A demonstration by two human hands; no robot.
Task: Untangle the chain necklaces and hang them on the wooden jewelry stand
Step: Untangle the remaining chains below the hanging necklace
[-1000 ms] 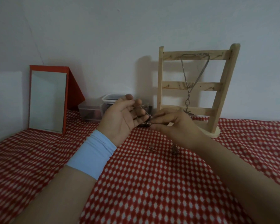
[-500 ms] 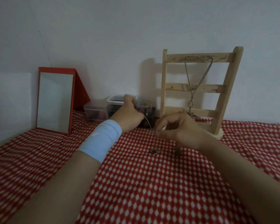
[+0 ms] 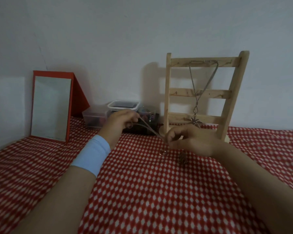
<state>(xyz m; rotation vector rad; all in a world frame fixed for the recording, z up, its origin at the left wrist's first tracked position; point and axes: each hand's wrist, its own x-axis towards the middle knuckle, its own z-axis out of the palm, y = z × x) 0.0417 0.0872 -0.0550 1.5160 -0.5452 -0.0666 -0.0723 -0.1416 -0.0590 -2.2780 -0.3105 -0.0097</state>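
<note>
Metal chain (image 3: pixel 148 128) drawn taut between two hands

From my remote feed, the left hand (image 3: pixel 120 123) is raised just in front of the clear plastic boxes (image 3: pixel 123 105), its fingers curled round one end of the chain. The right hand (image 3: pixel 191 141) sits lower, near the foot of the wooden jewelry stand (image 3: pixel 215 94), with thumb and forefinger pinched together on the other end and the other fingers bent. The chain slants down in thin strands from the left hand to the right. Under the right hand a loose pendant (image 3: pixel 182 160) lies on the red-and-white cloth (image 3: pixel 142 191), with a small ring (image 3: pixel 163 152) just beside it; I cannot tell whether either joins the held chain. One necklace (image 3: pixel 197 92) hangs from the stand's top rail, its star pendant (image 3: pixel 195 122) in front of the lowest rail. A pale blue wristband (image 3: pixel 91 154) wraps the left wrist, and a red-framed mirror (image 3: pixel 51 107) stands at far left by the wall
</note>
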